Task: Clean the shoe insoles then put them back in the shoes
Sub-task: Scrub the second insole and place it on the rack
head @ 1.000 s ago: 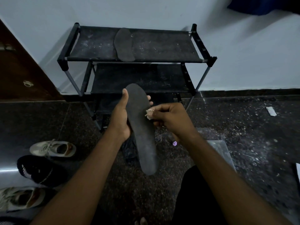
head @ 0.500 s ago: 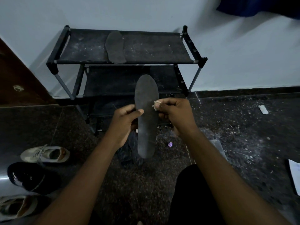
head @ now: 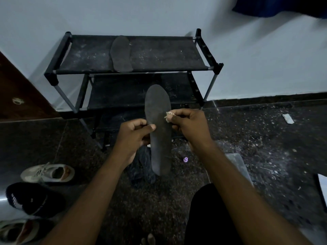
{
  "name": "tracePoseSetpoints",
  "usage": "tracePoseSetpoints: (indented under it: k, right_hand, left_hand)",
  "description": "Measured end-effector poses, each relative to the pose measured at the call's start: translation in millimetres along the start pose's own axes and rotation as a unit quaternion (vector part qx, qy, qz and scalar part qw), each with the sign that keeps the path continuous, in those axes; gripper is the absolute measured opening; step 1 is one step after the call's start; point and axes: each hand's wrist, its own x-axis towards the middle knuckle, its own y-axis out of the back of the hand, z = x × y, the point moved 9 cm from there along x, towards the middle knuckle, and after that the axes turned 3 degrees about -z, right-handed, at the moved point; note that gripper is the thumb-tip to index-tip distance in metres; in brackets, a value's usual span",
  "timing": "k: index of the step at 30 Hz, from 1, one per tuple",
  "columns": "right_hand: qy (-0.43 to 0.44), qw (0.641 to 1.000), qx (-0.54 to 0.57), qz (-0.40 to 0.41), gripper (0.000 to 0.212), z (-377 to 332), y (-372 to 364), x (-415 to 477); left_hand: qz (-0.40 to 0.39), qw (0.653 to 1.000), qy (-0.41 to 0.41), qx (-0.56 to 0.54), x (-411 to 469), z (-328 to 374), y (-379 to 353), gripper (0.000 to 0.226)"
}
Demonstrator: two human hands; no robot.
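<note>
A dark grey insole (head: pixel 159 131) stands nearly upright in front of me, toe end up. My left hand (head: pixel 135 137) grips its left edge at mid-length, thumb across the front. My right hand (head: pixel 189 126) pinches a small pale cloth wad (head: pixel 169 116) against the insole's right edge. A second dark insole (head: pixel 121 53) lies flat on the top shelf of the black shoe rack (head: pixel 56 59). On the floor at the left lie a white sneaker (head: pixel 47 173), a black sneaker (head: pixel 33 198) and another pale sneaker (head: pixel 16 230).
A dark rumpled cloth (head: pixel 141 167) lies on the speckled floor under the insole, near a small purple cap (head: pixel 185 159). A clear plastic box (head: pixel 237 165) sits by my right forearm. A brown door (head: pixel 17 96) stands at the left, and white scraps (head: pixel 288 118) lie on the floor at right.
The insole has swung from slanted to nearly upright, and my left hand has shifted from cupping its back to gripping its left edge. The right hand stays at the right edge with the cloth.
</note>
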Motion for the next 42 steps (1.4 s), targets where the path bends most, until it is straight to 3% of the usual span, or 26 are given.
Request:
tracePoseSetpoints:
  k: [12, 19, 23, 32, 37, 42]
  right_hand:
    - [0.004, 0.999, 0.035, -0.009, 0.009, -1.8, -0.5, -0.5]
    - [-0.011, 0.998, 0.05, -0.027, 0.015, 18.8, 41.2, -2.6]
    - [-0.075, 0.997, 0.025, -0.009, 0.018, 75.6, 79.5, -12.1]
    - [-0.216, 0.971, -0.017, 0.095, 0.007, 228.5, 177.8, -48.3]
    - [-0.299, 0.931, -0.128, 0.166, 0.015, 310.6, 244.7, -79.0]
    - [-0.351, 0.895, -0.215, 0.17, 0.019, 380.6, 280.1, -96.0]
  left_hand:
    - [0.035, 0.999, -0.019, -0.011, 1.0, 5.6, 5.6, 0.004]
    - [0.034, 0.999, -0.001, 0.002, 6.3, -14.6, -2.9, 0.007]
    - [0.033, 0.999, 0.038, 0.001, 15.7, -43.9, -21.2, 0.014]
    - [0.018, 0.995, 0.085, 0.044, 46.9, -121.5, -84.2, 0.002]
    - [-0.001, 0.988, 0.125, 0.089, 54.5, -174.2, -118.3, 0.007]
    - [-0.003, 0.983, 0.163, 0.081, 49.8, -214.7, -141.4, 0.009]
